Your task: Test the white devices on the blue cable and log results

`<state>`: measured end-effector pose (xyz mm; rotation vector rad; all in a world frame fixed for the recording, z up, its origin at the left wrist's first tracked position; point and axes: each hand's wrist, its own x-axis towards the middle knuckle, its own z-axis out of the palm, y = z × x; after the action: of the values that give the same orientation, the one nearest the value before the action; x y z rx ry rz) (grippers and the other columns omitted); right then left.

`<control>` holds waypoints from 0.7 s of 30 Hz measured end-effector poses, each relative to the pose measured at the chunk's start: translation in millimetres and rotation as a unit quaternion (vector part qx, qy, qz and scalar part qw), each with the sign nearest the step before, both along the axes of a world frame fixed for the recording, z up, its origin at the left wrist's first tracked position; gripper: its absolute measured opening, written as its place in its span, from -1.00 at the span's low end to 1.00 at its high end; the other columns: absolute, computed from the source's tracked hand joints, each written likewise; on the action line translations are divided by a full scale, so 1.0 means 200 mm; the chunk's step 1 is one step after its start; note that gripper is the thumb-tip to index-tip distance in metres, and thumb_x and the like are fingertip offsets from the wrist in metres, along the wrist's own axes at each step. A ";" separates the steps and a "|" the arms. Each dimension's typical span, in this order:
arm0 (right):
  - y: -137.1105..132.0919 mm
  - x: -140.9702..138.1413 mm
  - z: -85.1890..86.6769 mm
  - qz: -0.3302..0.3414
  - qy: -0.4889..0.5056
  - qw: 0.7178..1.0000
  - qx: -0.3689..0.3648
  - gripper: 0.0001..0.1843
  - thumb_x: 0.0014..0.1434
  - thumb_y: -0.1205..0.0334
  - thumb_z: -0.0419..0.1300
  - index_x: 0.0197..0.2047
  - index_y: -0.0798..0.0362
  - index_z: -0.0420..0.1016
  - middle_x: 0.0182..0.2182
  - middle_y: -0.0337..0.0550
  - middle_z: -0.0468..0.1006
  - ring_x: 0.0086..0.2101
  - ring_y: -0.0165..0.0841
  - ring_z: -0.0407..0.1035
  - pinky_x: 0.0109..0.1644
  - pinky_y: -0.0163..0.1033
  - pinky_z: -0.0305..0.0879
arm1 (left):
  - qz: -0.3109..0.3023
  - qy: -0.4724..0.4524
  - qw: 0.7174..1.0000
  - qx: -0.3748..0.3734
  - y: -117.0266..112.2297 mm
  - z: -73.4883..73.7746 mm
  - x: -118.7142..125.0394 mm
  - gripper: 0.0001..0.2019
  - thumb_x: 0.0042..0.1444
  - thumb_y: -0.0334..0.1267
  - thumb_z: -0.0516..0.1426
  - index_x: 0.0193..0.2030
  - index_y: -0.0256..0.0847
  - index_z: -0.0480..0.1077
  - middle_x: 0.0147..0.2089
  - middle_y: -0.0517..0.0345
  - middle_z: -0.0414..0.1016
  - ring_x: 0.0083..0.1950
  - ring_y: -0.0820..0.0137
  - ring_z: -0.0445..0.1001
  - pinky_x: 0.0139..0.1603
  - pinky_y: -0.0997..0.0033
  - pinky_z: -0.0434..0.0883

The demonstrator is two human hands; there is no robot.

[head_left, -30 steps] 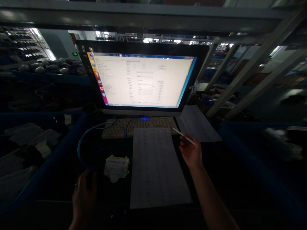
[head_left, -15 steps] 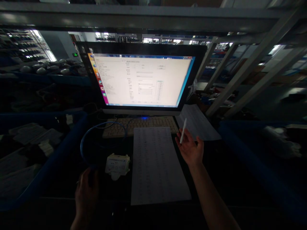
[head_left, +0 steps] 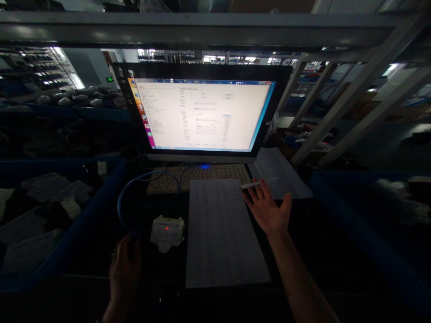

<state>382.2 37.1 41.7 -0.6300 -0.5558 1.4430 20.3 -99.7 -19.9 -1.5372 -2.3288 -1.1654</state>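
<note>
A white pen lies nearly level across the fingers of my right hand, which is turned palm up above the right edge of a printed sheet. My left hand rests low on the dark tabletop with its fingers curled. The lower end of a blue cable runs down to these fingers; darkness hides what they grip. Between that hand and the sheet sits a small white device with a label and a lit red light.
A lit monitor stands behind a keyboard that the sheet partly overlaps. Another paper lies at the right. Blue bins flank the work area, the left bin holding white devices. Metal shelf bars cross above and at right.
The pen has swung from nearly upright to nearly level in my right hand, whose fingers have spread more. The device's red light has come on. My left hand stays put.
</note>
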 end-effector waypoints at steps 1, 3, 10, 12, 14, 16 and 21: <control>0.00 0.00 0.00 0.006 0.003 1.000 0.001 -0.30 -0.04 -0.48 -0.06 -0.08 -0.22 0.51 0.17 -0.31 0.35 0.26 -0.17 0.01 0.30 0.13 -0.02 | 0.000 -0.002 1.000 0.000 0.00 0.00 0.00 -0.66 0.12 0.01 -0.03 -0.15 -0.19 0.31 -0.22 -0.05 0.47 -0.21 0.18 0.49 -0.27 0.22 0.41; 0.00 0.00 0.00 0.022 0.003 1.000 0.008 -0.30 -0.06 -0.49 -0.05 -0.10 -0.22 0.52 0.16 -0.30 0.36 0.26 -0.15 0.01 0.31 0.15 -0.05 | -0.002 -0.006 1.000 -0.001 0.00 0.01 0.01 -0.67 0.12 0.01 -0.04 -0.14 -0.19 0.31 -0.20 -0.05 0.47 -0.20 0.18 0.49 -0.26 0.21 0.41; -0.01 -0.01 -0.01 0.018 -0.023 0.998 0.047 -0.22 -0.25 -0.50 0.15 0.00 -0.30 0.44 0.27 -0.36 0.18 0.29 -0.12 -0.11 0.27 0.22 0.01 | -0.008 -0.014 1.000 -0.001 0.00 0.02 0.01 -0.66 0.12 0.01 -0.04 -0.15 -0.20 0.30 -0.19 -0.07 0.48 -0.16 0.18 0.50 -0.21 0.20 0.42; -0.01 -0.01 -0.01 0.032 -0.021 0.998 0.053 -0.23 -0.29 -0.47 0.20 -0.02 -0.29 0.45 0.26 -0.34 0.20 0.28 -0.11 -0.07 0.25 0.24 0.03 | -0.005 -0.018 1.000 -0.001 0.00 0.02 0.02 -0.66 0.12 0.01 -0.04 -0.15 -0.19 0.31 -0.19 -0.06 0.49 -0.18 0.18 0.50 -0.22 0.21 0.42; -0.02 -0.02 0.00 0.040 -0.023 0.997 0.055 -0.21 -0.33 -0.45 0.24 -0.03 -0.29 0.45 0.25 -0.32 0.21 0.28 -0.11 -0.06 0.24 0.24 0.05 | -0.004 -0.024 1.000 -0.004 0.00 0.02 0.02 -0.67 0.12 0.00 -0.04 -0.15 -0.19 0.31 -0.19 -0.06 0.49 -0.19 0.19 0.51 -0.23 0.22 0.42; -0.02 -0.02 0.00 0.035 -0.030 0.998 0.047 -0.14 -0.38 -0.44 0.27 0.02 -0.28 0.43 0.26 -0.31 0.19 0.28 -0.11 -0.06 0.23 0.22 0.08 | -0.008 -0.028 1.000 -0.005 0.00 0.03 0.02 -0.68 0.12 -0.02 -0.03 -0.15 -0.19 0.31 -0.18 -0.06 0.49 -0.19 0.19 0.51 -0.23 0.22 0.42; -0.02 -0.03 0.02 0.040 -0.034 0.998 0.041 -0.13 -0.41 -0.44 0.28 0.01 -0.28 0.43 0.27 -0.32 0.17 0.28 -0.10 -0.07 0.20 0.20 0.14 | -0.003 -0.031 1.000 0.001 0.00 0.02 0.02 -0.67 0.12 -0.01 -0.03 -0.14 -0.19 0.32 -0.19 -0.07 0.49 -0.18 0.17 0.51 -0.23 0.20 0.42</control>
<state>376.8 32.2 45.3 -0.5997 -0.6966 1.4707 24.9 -99.0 -15.5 -1.5285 -2.3629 -1.2348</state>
